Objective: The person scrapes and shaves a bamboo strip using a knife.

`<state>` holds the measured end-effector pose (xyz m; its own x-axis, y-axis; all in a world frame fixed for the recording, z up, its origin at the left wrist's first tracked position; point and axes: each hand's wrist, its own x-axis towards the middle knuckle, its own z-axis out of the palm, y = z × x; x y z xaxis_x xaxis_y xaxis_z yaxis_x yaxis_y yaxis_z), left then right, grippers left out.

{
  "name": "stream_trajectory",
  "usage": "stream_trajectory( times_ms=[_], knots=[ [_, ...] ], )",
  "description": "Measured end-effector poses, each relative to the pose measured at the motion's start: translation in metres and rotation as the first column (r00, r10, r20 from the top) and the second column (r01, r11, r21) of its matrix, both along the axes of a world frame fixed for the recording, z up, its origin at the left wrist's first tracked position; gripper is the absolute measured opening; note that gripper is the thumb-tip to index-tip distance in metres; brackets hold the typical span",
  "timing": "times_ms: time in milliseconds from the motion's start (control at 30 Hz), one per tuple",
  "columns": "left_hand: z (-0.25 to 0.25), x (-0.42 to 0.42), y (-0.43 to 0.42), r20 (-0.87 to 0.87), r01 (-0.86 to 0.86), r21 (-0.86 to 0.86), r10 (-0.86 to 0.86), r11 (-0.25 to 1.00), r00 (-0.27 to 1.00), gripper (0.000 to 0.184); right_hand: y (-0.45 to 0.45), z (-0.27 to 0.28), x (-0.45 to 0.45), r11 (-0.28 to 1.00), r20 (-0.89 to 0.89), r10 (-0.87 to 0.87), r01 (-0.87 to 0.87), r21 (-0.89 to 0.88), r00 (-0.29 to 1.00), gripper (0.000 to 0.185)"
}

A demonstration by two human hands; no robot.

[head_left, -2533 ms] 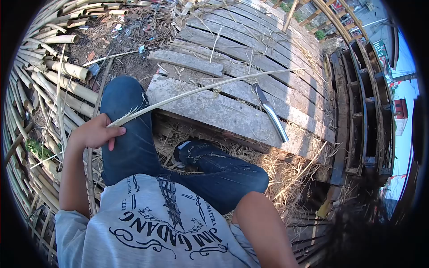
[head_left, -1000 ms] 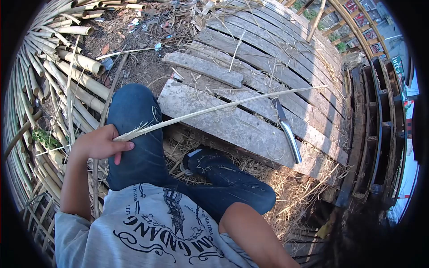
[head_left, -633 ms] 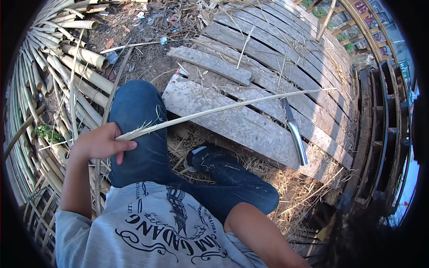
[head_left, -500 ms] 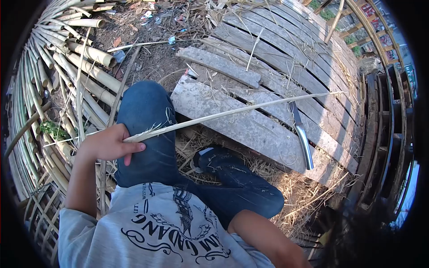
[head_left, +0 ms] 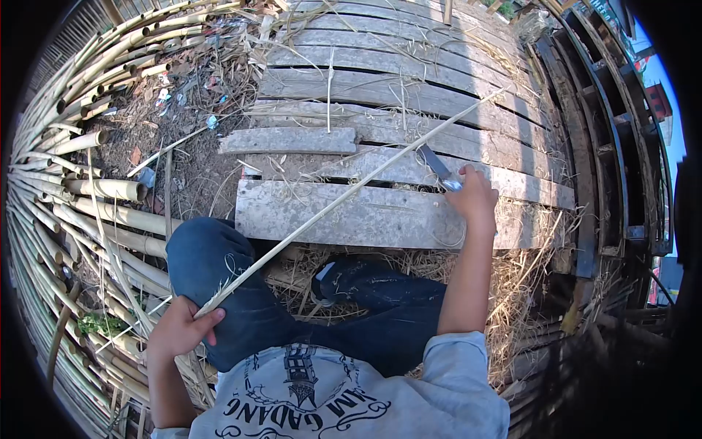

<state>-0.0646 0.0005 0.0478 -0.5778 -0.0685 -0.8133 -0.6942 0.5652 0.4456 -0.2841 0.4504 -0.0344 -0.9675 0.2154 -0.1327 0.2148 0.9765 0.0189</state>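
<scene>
My left hand [head_left: 180, 328] is closed around the frayed near end of a long, pale bamboo strip [head_left: 344, 197], beside my left knee. The strip slants up and to the right across the slatted wooden platform [head_left: 292, 216]. Over the platform's right part, my right hand [head_left: 477, 196] has its fingers closed on the metal handle of a knife [head_left: 437, 164]. The dark blade points away and to the left, close beside the strip. My palm hides most of the handle.
A short loose board [head_left: 289, 141] lies on the platform among thin shavings. Many bamboo poles [head_left: 110, 189] are stacked at the left, near littered soil. Wooden pallets [head_left: 614, 146] stand at the right. Straw-like scraps [head_left: 515, 300] cover the ground below the platform edge.
My right hand has come up from beside my body and taken hold of the knife handle. My left hand still grips the strip. The camera view has turned to the right.
</scene>
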Motion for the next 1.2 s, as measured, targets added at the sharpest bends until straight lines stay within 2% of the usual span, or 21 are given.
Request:
stream_trajectory(
  times_ms=[100,133,167,200,300,367,400,467,500,533,567,600,633,700,800,900,933,1033,1100,1167,1200],
  knots=[
    [-0.007,0.008,-0.003,-0.010,-0.036,-0.048,0.035,0.998,0.999,0.038,0.050,-0.026,0.021,1.000,0.146,-0.011,0.013,-0.018,0.989,0.045],
    [-0.003,0.004,-0.003,0.047,0.000,-0.068,0.003,0.998,0.999,0.027,0.062,-0.038,0.027,0.998,0.044,0.040,-0.037,-0.060,0.998,0.042],
    [-0.002,0.002,-0.001,0.060,-0.016,-0.067,0.020,0.998,0.998,0.027,0.066,-0.047,0.034,0.991,-0.060,0.082,-0.087,-0.097,0.995,0.039],
    [-0.001,0.001,0.000,0.061,-0.002,-0.066,0.006,0.998,0.998,0.027,0.065,-0.052,0.041,0.991,-0.050,0.094,-0.098,-0.095,0.994,0.039],
    [0.000,-0.002,-0.001,0.028,0.030,-0.030,-0.029,0.999,0.999,0.029,0.052,-0.046,0.062,0.981,-0.219,0.189,-0.195,-0.005,0.957,0.030],
    [-0.001,0.003,-0.001,-0.011,0.029,-0.034,-0.030,0.999,1.000,0.030,0.034,-0.030,0.082,0.998,-0.178,-0.008,-0.004,-0.063,0.984,0.031],
    [-0.003,0.006,-0.002,-0.016,0.001,-0.037,-0.002,0.999,1.000,0.030,0.038,-0.036,0.096,0.997,-0.183,0.019,-0.031,-0.065,0.983,0.031],
    [-0.008,0.012,-0.004,-0.059,0.034,-0.060,-0.037,0.998,0.998,0.035,0.045,-0.058,0.113,0.884,-0.433,-0.194,-0.035,-0.467,0.880,0.031],
    [-0.003,0.012,-0.002,-0.055,0.011,-0.067,-0.014,0.998,0.998,0.035,0.032,-0.053,0.113,0.880,-0.428,-0.176,-0.053,-0.473,0.887,0.031],
    [0.005,0.008,0.003,-0.053,0.019,-0.135,-0.027,0.991,0.998,0.042,0.007,-0.040,0.121,0.571,-0.216,-0.431,0.079,-0.817,0.876,0.030],
    [0.011,0.005,0.007,-0.048,0.045,-0.205,-0.056,0.978,0.997,0.050,-0.017,-0.026,0.132,0.125,0.090,-0.576,0.197,-0.972,0.812,0.029],
    [0.011,0.004,0.008,-0.087,0.121,-0.239,-0.145,0.964,0.986,0.053,-0.043,-0.014,0.135,0.018,0.131,-0.532,0.166,-0.986,0.837,0.026],
    [0.009,0.006,0.009,-0.084,0.147,-0.244,-0.172,0.959,0.981,0.053,-0.057,0.000,0.135,0.029,0.184,-0.409,0.215,-0.976,0.894,0.024],
    [0.002,0.012,0.014,-0.241,0.276,-0.509,-0.442,0.816,0.864,0.054,-0.078,0.011,0.126,0.080,0.123,-0.206,0.142,-0.987,0.971,0.029],
    [0.013,0.017,0.016,-0.241,0.305,-0.580,-0.517,0.755,0.821,0.053,-0.086,0.004,0.103,0.089,0.124,-0.088,0.132,-0.987,0.988,0.029],
    [0.010,0.026,0.013,-0.263,0.293,-0.565,-0.505,0.771,0.822,0.053,-0.082,-0.003,0.076,0.055,0.133,-0.082,0.138,-0.989,0.988,0.025],
    [0.006,0.030,0.012,-0.259,0.287,-0.570,-0.500,0.770,0.826,0.053,-0.082,-0.005,0.070,0.150,0.151,-0.069,0.160,-0.976,0.986,0.024],
    [-0.003,0.035,0.009,-0.364,0.198,-0.629,-0.510,0.752,0.779,0.053,-0.094,-0.017,0.078,0.251,0.206,0.003,0.199,-0.947,0.979,0.023],
    [-0.002,0.032,0.005,-0.349,0.186,-0.502,-0.394,0.845,0.850,0.053,-0.098,-0.020,0.091,0.258,0.237,0.010,0.227,-0.939,0.971,0.023],
    [-0.001,0.025,0.003,-0.294,0.203,-0.446,-0.357,0.872,0.887,0.052,-0.095,-0.021,0.104,0.185,0.401,0.109,0.377,-0.907,0.910,0.020],
    [0.000,0.022,0.002,-0.238,0.221,-0.393,-0.331,0.893,0.913,0.052,-0.098,-0.025,0.112,0.202,0.386,0.167,0.352,-0.914,0.907,0.018]
  ],
)
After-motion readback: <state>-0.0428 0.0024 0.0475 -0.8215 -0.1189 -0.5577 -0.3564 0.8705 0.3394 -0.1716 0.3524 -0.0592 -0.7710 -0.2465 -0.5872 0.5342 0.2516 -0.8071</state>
